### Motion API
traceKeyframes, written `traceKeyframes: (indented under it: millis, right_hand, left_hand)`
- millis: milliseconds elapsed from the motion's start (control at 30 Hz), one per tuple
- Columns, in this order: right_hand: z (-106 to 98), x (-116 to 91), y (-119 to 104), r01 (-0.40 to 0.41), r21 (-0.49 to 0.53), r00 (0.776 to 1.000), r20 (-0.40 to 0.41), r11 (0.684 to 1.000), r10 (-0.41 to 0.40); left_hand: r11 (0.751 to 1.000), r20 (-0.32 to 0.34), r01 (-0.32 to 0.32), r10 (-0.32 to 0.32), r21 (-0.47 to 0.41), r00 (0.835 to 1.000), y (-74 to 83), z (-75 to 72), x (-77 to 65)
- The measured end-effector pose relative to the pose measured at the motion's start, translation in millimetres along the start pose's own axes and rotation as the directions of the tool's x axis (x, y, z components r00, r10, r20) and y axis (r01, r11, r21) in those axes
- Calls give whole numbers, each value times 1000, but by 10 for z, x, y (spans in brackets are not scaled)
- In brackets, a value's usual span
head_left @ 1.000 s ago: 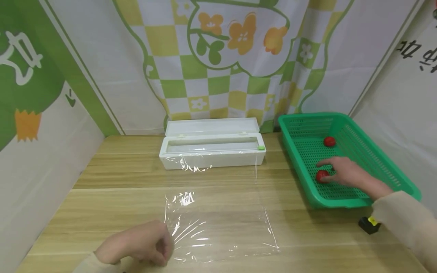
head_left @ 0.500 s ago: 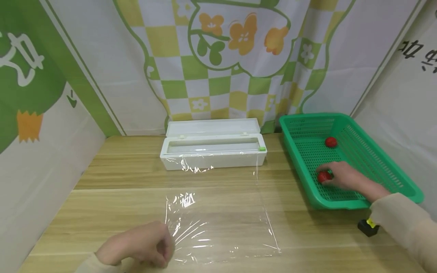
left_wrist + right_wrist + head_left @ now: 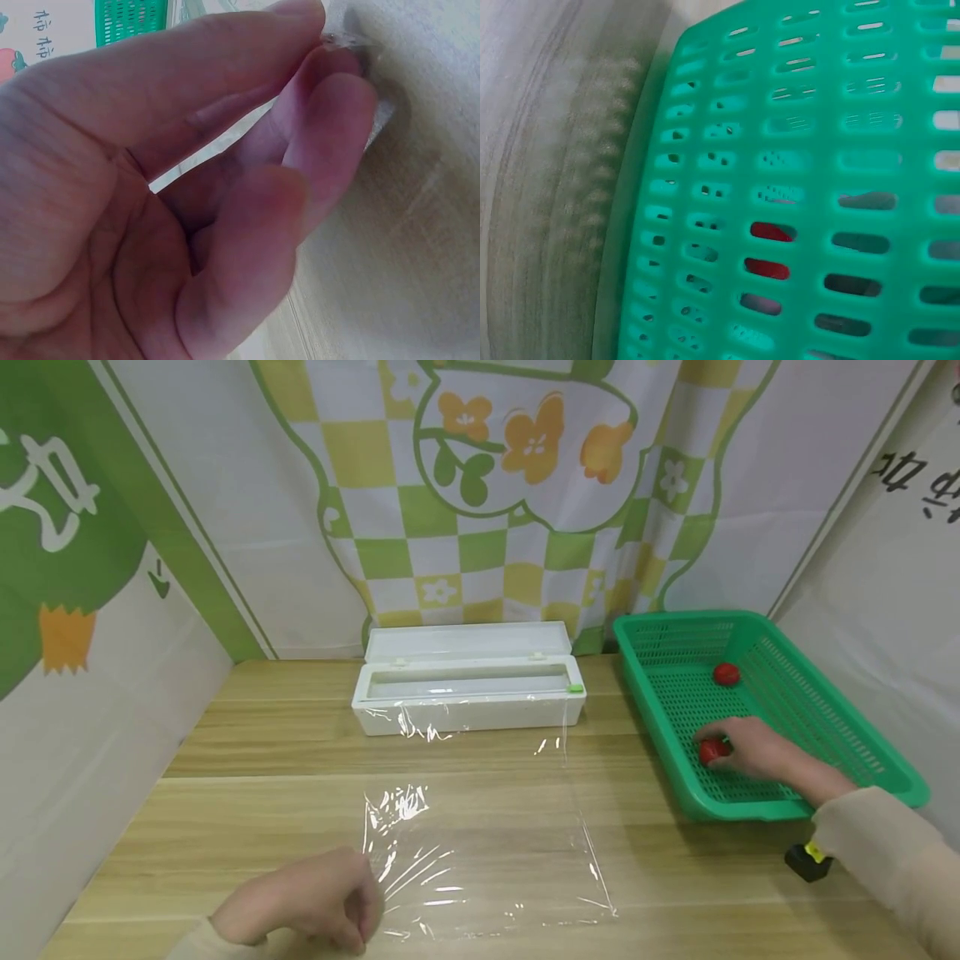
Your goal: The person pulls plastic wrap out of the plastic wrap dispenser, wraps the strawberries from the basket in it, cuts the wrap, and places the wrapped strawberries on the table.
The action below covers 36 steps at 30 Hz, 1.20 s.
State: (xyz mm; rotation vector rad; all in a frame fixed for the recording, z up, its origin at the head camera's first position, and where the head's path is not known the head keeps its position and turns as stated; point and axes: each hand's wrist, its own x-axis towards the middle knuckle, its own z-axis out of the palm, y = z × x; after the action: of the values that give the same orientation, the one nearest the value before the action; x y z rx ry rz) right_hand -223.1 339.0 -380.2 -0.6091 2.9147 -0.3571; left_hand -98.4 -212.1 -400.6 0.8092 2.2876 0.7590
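Right hand (image 3: 756, 749) has lowered around near red item (image 3: 711, 752) in green basket (image 3: 657, 727), gripping it; left hand (image 3: 318, 893) pinches clear film (image 3: 495, 852), I'd guess to keep it flat.

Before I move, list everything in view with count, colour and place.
Table: 1, light wood, beneath everything
Box: 1, white, far middle of the table, lid open
Tab: 1, green, at the box's right end
Film: 1 sheet, clear, from the box over the table's near part
Basket: 1, green, table's right side
Red items: 2, red, in the basket, one far, one near
Small block: 1, black and yellow, just outside the basket's near side
Cloth: panel count unclear, mainly white, green and yellow, behind and both sides
Sleeves: 2, beige, at the wrists
Left hand: 1, bare, grip on the film's near left corner
Right hand: 1, bare, grip on the near red item
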Motion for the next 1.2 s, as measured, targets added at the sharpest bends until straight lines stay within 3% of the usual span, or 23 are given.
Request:
traceKeyframes:
  millis: [233, 700, 900, 1200]
  right_hand:
    - [-74, -24, -20, -13, 45, 1000, 6, 999, 13]
    - [-295, -51, -133, 5, 2, 998, -69, 1000, -5]
    - [-502, -100, -348, -1, -7, 993, -117, 1000, 1]
    - [-703, -135, -808, 118, -76, 957, -258, 990, -134]
  left_hand:
    - [1000, 4, -3, 3, -14, 1000, -6, 0, -4]
    - [1000, -11, -22, 23, 19, 1000, -27, 15, 5]
    - [1000, -19, -19, 19, 16, 1000, -42, 24, 1]
    - [1000, -7, -17, 17, -5, 1000, -39, 14, -5]
